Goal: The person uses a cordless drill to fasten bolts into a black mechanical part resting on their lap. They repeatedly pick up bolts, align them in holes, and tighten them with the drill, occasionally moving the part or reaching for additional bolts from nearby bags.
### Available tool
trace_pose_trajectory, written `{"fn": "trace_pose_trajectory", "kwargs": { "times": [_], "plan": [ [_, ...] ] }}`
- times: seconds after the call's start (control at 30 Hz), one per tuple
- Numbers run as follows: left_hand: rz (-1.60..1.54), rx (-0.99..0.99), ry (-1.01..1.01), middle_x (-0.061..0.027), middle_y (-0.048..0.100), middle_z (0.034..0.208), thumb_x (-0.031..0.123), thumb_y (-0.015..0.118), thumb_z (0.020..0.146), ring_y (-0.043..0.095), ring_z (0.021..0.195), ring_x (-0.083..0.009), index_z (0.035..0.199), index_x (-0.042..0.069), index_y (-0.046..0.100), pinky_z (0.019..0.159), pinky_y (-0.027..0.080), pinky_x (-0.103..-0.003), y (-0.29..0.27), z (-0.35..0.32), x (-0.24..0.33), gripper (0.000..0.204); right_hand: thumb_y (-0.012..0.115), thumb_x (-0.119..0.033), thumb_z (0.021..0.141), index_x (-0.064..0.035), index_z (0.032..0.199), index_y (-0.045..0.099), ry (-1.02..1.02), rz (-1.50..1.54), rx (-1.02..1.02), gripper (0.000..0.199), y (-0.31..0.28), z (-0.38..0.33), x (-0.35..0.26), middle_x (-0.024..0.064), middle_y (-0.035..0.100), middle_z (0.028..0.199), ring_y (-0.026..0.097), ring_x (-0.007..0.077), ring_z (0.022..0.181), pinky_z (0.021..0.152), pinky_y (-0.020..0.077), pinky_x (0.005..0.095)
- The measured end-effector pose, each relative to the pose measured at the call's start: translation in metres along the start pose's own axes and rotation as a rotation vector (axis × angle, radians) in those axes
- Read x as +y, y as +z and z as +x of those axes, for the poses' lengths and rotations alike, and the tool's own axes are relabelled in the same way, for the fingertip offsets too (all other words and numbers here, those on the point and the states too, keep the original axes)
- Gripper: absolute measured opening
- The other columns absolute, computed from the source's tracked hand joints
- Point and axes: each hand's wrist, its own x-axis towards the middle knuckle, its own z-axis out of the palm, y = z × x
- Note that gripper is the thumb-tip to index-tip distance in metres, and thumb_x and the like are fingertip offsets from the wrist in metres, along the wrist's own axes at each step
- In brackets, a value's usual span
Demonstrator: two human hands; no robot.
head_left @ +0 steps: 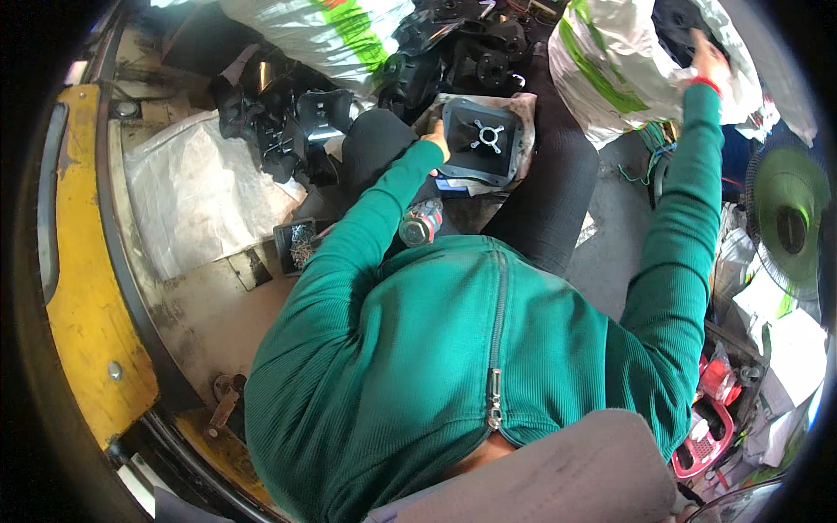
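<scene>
My left hand is closed on the left edge of a square black plastic housing. The housing lies between my knees on a cloth-covered support, and a silver bracket with a ring and several arms sits in its middle. My right arm stretches far to the right. At the mouth of a white plastic bag with green stripes, my right hand has its fingers against a black plastic part in the bag. Some of those fingers are hidden.
Black plastic parts are heaped beyond my knees, with more at left. A small tray of screws and a clear jar stand near my left forearm. A green fan and a red basket are at right.
</scene>
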Motion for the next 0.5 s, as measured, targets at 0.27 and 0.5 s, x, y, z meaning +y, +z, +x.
{"fn": "trace_pose_trajectory", "kwargs": {
  "times": [0.27, 0.5],
  "plan": [
    [0.084, 0.336, 0.332, -0.0195, 0.058, 0.118, 0.031, 0.060, 0.084, 0.064, 0.095, -0.0303, 0.135, 0.012, 0.044, 0.077, 0.053, -0.042, -0.007, -0.008, -0.008, 0.058, 0.066, -0.027, 0.086, -0.0133, 0.068, 0.052, 0.249, 1.003, -0.449, 0.026, -0.104, -0.205, -0.104, -0.0055, 0.040, 0.056, 0.032, 0.0048, 0.046, 0.043, 0.0267, 0.0220],
    [-0.641, -0.178, 0.209, -0.0067, 0.064, 0.108, 0.045, 0.063, 0.084, 0.062, 0.083, -0.0183, 0.138, 0.009, 0.040, 0.058, 0.054, -0.032, -0.014, -0.016, 0.001, 0.068, 0.078, -0.034, 0.075, -0.0086, 0.080, 0.066, 0.829, 0.949, -0.856, 0.029, 0.060, -0.451, -0.099, -0.0075, 0.051, 0.059, 0.036, 0.0040, 0.040, 0.038, 0.0283, 0.0210]
  ]
}}
